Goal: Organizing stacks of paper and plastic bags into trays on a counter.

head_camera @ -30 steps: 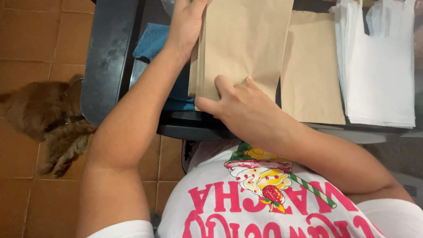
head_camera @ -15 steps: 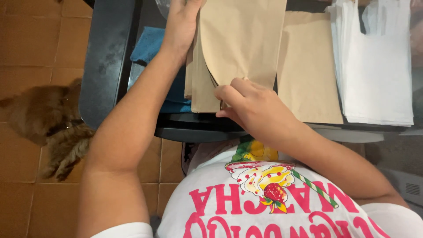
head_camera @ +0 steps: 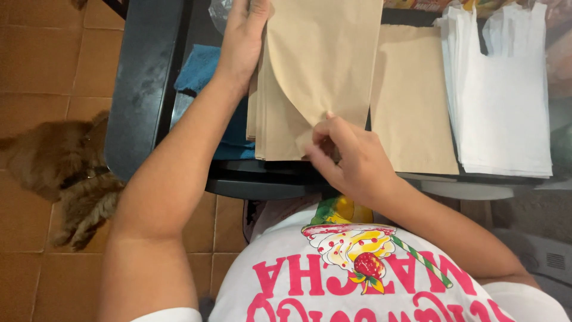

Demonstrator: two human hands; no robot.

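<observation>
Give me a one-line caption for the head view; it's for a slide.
Left hand steadies a stack of brown paper bags while right hand peels up the top bag.

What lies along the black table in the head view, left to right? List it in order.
Blue cloth → left hand → stack of brown paper bags, its top bag lifted by the right hand → single flat brown bag → stack of white plastic bags.

light: even, warm indoor | shadows: soft | focus: sharp, slight motion blur
</observation>
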